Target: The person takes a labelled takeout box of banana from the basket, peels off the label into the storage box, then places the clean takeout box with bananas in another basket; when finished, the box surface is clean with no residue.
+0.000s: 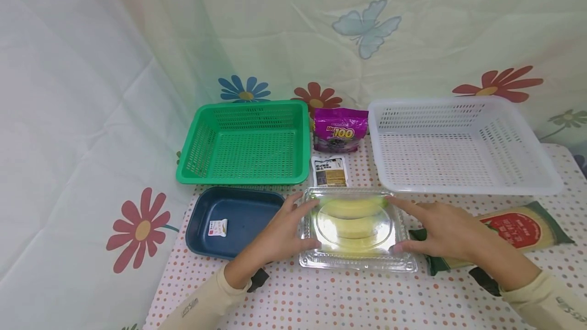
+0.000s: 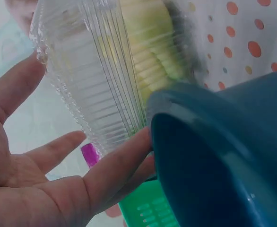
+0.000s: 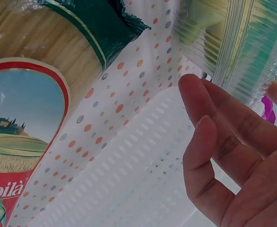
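Note:
A clear plastic clamshell box with yellow-green bananas inside lies in front of me, its lid down over them. My left hand is at the box's left end, thumb and forefinger spread over the lid's edge; in the left wrist view its fairly straight fingers reach to the ribbed side. At the right end, my right hand has its forefinger by the far corner and its thumb by the near one. The right wrist view shows its other fingers slightly bent beside the box.
A green basket and a white basket stand at the back. Between them are a purple bag and a small packet. Left is a dark blue tray holding a small white sachet; right, a pasta pack lies under my forearm.

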### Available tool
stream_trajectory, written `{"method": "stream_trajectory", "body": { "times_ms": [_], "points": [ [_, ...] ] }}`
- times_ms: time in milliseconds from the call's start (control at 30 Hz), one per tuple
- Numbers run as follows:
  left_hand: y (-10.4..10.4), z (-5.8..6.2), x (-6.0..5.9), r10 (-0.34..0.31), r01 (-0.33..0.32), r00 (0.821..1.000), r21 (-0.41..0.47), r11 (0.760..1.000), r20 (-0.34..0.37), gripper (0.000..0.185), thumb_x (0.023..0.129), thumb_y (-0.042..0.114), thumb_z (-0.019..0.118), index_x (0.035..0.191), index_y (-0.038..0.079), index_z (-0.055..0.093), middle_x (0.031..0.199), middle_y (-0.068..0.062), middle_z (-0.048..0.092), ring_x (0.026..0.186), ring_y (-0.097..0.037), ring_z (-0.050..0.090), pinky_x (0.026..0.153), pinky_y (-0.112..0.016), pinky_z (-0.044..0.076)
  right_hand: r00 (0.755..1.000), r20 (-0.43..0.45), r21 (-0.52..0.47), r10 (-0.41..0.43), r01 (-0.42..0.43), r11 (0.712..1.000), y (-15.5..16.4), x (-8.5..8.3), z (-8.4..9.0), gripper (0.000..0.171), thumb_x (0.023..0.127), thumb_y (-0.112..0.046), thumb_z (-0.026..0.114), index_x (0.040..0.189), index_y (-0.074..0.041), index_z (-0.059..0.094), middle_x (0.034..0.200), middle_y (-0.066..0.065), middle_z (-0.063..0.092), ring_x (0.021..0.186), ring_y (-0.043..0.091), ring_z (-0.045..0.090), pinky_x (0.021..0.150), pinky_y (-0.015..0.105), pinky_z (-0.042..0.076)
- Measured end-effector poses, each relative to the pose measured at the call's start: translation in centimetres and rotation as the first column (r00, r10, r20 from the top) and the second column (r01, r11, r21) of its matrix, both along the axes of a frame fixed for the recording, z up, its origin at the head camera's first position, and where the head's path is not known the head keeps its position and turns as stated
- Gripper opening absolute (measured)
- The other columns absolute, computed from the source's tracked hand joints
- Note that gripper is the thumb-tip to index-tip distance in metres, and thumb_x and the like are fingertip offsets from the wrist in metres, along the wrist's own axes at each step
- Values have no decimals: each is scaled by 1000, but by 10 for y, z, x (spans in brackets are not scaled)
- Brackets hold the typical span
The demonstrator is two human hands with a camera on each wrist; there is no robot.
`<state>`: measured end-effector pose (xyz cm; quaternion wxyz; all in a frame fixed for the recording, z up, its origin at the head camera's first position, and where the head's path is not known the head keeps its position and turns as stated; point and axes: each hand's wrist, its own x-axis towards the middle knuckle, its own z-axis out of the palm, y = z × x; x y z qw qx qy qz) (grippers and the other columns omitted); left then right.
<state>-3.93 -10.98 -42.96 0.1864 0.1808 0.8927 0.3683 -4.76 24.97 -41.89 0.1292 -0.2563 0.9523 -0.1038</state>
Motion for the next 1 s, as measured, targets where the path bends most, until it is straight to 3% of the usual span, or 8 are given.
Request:
{"method": "stream_trajectory", "body": {
  "times_ms": [200,467,667,900,1000],
  "points": [
    [1,-1,-3,-3,4,1000,-32,999,29,94,81,32,87,160,19,37,167,-23,18,143,-46,42,106,-64,46,1000,29,19,-9,9,1000,-1,1,1,100,76,-83,64,157,-30,38,88,-3,72,59,5,41,63,36,51],
    [1,-2,-6,-8,11,998,-43,999,63,94,82,30,86,160,18,35,168,-22,15,142,-47,43,106,-63,46,999,45,12,-15,15,1000,-3,1,1,104,74,-86,63,157,-28,39,68,-12,51,56,4,38,57,28,37],
    [2,-2,-7,-11,15,997,-56,998,78,95,83,29,86,161,19,33,169,-22,14,141,-46,44,106,-61,47,997,67,-14,-31,32,999,-2,-1,-2,103,73,-85,65,154,-27,43,93,-1,75,69,6,59,62,35,51],
    [2,-4,-7,-14,18,997,-52,998,79,93,84,29,85,161,18,34,168,-22,14,142,-46,42,107,-61,47,983,178,-104,-52,72,992,-1,-3,-7,101,75,-75,74,156,-27,38,116,8,74,81,11,66,65,37,55],
    [2,-3,-7,-10,14,997,-43,999,80,93,83,28,85,161,17,34,168,-22,14,143,-46,41,107,-61,46,983,180,-146,-44,71,987,1,-4,-11,99,76,-71,76,155,-26,38,114,7,74,82,9,66,63,32,53]
  ]
}}
